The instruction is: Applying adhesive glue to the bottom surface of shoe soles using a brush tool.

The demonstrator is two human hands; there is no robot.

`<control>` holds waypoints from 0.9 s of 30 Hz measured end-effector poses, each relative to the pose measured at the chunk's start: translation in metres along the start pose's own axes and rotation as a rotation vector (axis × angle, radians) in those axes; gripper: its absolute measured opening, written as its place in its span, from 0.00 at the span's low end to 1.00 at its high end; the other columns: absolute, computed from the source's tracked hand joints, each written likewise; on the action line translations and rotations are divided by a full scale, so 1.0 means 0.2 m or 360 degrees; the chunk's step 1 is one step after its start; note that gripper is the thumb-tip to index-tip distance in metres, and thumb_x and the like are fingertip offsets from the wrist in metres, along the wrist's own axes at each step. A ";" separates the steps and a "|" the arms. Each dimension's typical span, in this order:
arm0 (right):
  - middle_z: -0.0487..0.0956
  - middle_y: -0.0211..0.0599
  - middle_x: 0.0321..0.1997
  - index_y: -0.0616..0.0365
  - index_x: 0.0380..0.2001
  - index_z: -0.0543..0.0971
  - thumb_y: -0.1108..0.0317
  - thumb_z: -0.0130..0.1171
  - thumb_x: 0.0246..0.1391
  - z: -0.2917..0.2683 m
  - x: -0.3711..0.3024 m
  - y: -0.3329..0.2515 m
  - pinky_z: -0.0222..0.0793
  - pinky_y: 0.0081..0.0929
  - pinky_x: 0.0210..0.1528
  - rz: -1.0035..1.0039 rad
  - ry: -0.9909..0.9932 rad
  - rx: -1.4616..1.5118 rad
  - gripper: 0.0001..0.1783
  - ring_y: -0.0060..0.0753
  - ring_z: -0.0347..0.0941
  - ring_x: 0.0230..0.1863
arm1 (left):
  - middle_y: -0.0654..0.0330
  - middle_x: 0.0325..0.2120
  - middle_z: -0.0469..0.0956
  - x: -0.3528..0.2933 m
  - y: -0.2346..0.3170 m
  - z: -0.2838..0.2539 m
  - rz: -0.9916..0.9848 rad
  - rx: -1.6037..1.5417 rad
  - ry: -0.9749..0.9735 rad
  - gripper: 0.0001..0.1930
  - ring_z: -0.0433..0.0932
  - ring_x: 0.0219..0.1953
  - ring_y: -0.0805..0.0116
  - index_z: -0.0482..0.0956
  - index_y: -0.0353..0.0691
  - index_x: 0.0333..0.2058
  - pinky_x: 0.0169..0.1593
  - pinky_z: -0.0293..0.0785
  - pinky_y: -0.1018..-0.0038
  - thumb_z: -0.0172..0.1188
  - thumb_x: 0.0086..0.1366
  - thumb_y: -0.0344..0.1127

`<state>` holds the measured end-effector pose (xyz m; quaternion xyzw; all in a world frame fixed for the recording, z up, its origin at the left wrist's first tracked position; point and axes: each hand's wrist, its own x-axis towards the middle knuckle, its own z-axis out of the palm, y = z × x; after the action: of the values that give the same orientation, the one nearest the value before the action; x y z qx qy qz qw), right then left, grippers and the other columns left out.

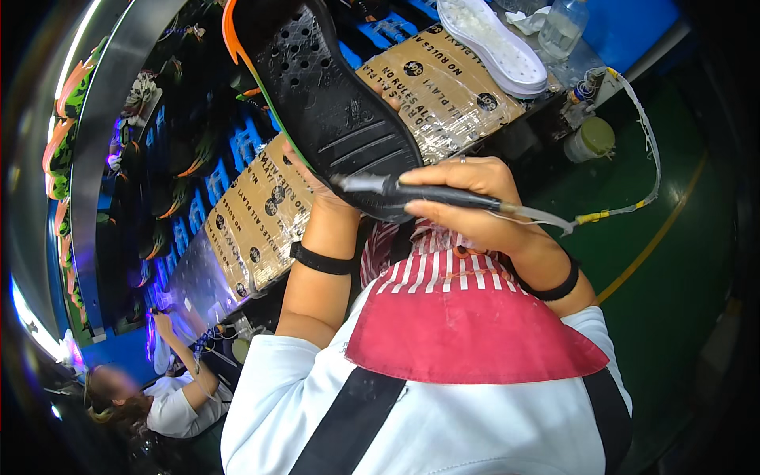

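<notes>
A black shoe sole (340, 119), with round holes toward its far end and an orange and green edge, is raised in front of me. My left hand (328, 196) is closed around it from underneath, with fingertips showing at its right edge. My right hand (483, 186) grips a brush (443, 195) by its black handle; a thin tube runs from the handle's rear end. The pale brush tip lies over the near end of the sole, seemingly touching it. The sole's surface looks shiny and wet in patches.
Taped cardboard (261, 218) covers the bench behind the sole. At back right stand a white sole (499, 47) and a clear bottle (564, 32). A tub (592, 140) sits beside the looping tube (653, 150). Shoe parts line racks at left; a co-worker (178, 396) is lower left.
</notes>
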<state>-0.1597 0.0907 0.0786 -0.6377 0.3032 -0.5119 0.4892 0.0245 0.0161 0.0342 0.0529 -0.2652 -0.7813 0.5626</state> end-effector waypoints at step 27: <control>0.79 0.39 0.23 0.58 0.32 0.81 0.70 0.66 0.42 -0.08 0.00 0.13 0.68 0.25 0.27 -0.0316 -0.0783 -0.0311 0.11 0.36 0.74 0.23 | 0.52 0.31 0.81 0.15 0.24 -0.02 -0.0913 0.0777 0.0298 0.19 0.81 0.29 0.71 0.77 0.30 0.39 0.35 0.77 0.80 0.56 0.56 0.40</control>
<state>-0.1714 0.0768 0.0536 -0.8136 0.1592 -0.3554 0.4317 0.0561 -0.0229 0.0592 0.3284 -0.3652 -0.8126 0.3138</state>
